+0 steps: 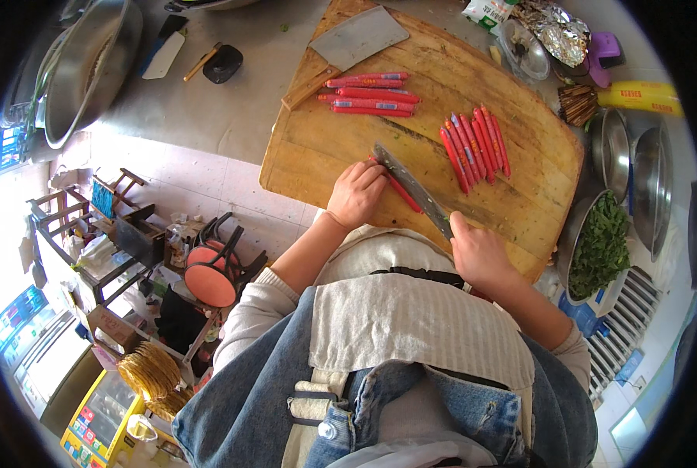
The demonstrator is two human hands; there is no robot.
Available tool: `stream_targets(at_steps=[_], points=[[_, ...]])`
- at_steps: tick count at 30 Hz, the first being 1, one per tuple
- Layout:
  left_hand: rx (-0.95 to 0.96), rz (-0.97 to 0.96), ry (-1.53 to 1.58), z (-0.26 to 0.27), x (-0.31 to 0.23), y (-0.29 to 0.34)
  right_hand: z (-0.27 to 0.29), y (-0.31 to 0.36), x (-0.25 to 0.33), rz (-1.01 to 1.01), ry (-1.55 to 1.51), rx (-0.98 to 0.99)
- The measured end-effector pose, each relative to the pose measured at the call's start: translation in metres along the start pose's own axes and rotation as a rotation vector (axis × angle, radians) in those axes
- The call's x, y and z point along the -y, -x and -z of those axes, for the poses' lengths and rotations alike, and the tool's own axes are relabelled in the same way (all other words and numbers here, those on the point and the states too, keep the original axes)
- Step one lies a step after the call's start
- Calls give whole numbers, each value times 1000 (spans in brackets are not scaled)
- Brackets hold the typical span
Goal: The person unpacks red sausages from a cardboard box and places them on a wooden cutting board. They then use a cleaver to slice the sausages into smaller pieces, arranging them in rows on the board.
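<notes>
My left hand is closed on the upper end of a red-wrapped sausage near the front edge of the wooden cutting board. In my right hand is the handle of a knife. Its long blade slants up and left, close along the sausage and near my left fingertips; whether it touches the wrapper I cannot tell. Several more red-wrapped sausages lie lengthwise at the upper left of the board. Another row of red sausages stands out at the right, side by side.
A cleaver with a wooden handle rests at the board's far left. Metal bowls and a bowl of leafy greens line the right side. Crumpled foil sits at the far right. A large metal basin stands at the far left.
</notes>
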State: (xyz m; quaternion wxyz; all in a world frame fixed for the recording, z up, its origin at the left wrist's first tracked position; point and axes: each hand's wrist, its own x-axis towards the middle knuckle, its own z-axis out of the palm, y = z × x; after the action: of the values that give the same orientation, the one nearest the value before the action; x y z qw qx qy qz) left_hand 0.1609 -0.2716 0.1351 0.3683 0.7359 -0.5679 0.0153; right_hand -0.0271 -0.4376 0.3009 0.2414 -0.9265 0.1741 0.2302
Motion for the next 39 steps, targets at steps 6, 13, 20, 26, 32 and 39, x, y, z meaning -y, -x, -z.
stream_targets(at_steps=[6, 13, 20, 26, 32, 39], points=[[-26, 0, 17, -1, 1, -2, 19, -12, 15, -3, 38, 91], [-28, 12, 19, -2, 1, -1, 25, -23, 25, -27, 63, 138], [-58, -8, -13, -3, 4, 0, 28, -21, 24, -42, 86, 171], [-43, 101, 45, 3, 8, -3, 34, -8, 19, -14, 171, 194], [139, 164, 75, 17, 42, -29, 32, -6, 21, 35, 220, 162], [466, 193, 147, 16, 64, -49, 33, -2, 21, 12, 304, 182]])
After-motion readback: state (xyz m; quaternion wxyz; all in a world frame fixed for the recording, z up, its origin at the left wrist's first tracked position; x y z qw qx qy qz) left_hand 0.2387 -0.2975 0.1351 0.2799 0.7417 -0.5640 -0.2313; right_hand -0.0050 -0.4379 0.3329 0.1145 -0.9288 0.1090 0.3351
